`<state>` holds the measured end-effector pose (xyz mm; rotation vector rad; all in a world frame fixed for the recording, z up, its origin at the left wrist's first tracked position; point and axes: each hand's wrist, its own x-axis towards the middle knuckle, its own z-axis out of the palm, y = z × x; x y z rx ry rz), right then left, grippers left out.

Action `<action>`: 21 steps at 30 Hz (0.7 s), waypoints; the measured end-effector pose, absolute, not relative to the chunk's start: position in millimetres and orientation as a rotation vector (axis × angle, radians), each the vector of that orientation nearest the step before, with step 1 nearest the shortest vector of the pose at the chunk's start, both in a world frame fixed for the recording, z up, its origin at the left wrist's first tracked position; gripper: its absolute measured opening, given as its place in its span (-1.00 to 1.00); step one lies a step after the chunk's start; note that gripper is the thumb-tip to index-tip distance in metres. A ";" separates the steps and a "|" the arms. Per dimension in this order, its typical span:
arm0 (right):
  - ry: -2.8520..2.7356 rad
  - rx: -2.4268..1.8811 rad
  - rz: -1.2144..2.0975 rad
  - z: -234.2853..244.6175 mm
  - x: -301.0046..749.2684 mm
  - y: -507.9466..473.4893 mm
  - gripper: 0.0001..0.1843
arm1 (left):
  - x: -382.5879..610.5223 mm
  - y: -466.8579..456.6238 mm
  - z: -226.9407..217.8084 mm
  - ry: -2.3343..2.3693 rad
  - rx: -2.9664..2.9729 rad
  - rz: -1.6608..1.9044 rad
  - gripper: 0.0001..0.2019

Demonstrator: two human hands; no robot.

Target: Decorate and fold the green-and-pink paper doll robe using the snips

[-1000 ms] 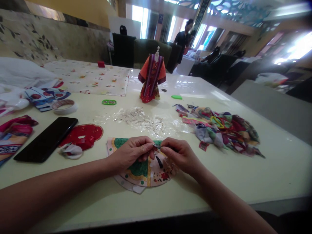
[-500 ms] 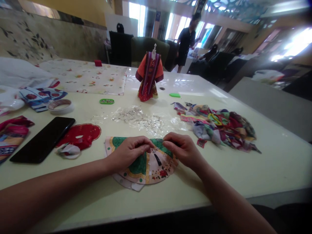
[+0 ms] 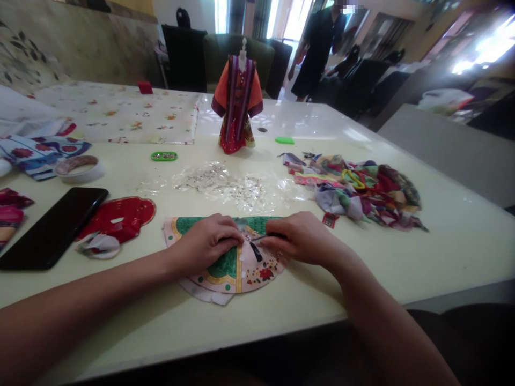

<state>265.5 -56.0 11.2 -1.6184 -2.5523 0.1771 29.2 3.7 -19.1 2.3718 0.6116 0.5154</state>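
A fan-shaped piece of patterned paper (image 3: pixel 225 268), green, gold and pink, lies flat on the pale table (image 3: pixel 442 252) right before me. My left hand (image 3: pixel 207 241) rests on its middle with the fingers curled and pressed down. My right hand (image 3: pixel 300 236) is closed in a pinch around a thin dark tool (image 3: pixel 265 236) whose tip meets the paper between the two hands. A small black strip (image 3: pixel 255 251) lies on the paper just below the tool.
A black phone (image 3: pixel 50 228) and a red cut-out (image 3: pixel 116 217) lie to the left. Clear film with tiny beads (image 3: pixel 225 185) sits behind the paper. A heap of coloured scraps (image 3: pixel 362 190) is at the right, a paper robe model (image 3: pixel 237 104) stands behind. A person in black stands far back.
My hands have come down from slightly raised to pressing on the paper. The view has tilted down and closer; the person in the background has stepped nearer.
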 end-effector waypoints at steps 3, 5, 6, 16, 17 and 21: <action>-2.584 -1.652 0.182 12.9 263.3 -56.8 -0.58 | 28.6 4.3 -20.1 0.600 2.380 0.526 -0.81; -2.599 -1.681 0.175 14.2 262.0 -57.3 -0.58 | 28.4 4.5 -20.8 0.594 2.383 0.539 -0.81; -2.606 -1.695 0.168 14.5 261.3 -57.5 -0.58 | 28.3 4.5 -21.2 0.592 2.385 0.544 -0.81; -2.636 -1.755 0.126 13.3 257.1 -56.9 -0.60 | 27.8 4.0 -20.8 0.579 2.425 0.545 -0.82; -2.636 -1.760 0.122 13.3 257.1 -57.1 -0.61 | 27.8 4.0 -20.8 0.575 2.432 0.545 -0.82; -2.641 -1.768 0.123 12.8 257.4 -57.6 -0.61 | 27.0 3.7 -22.7 0.532 2.500 0.575 -0.78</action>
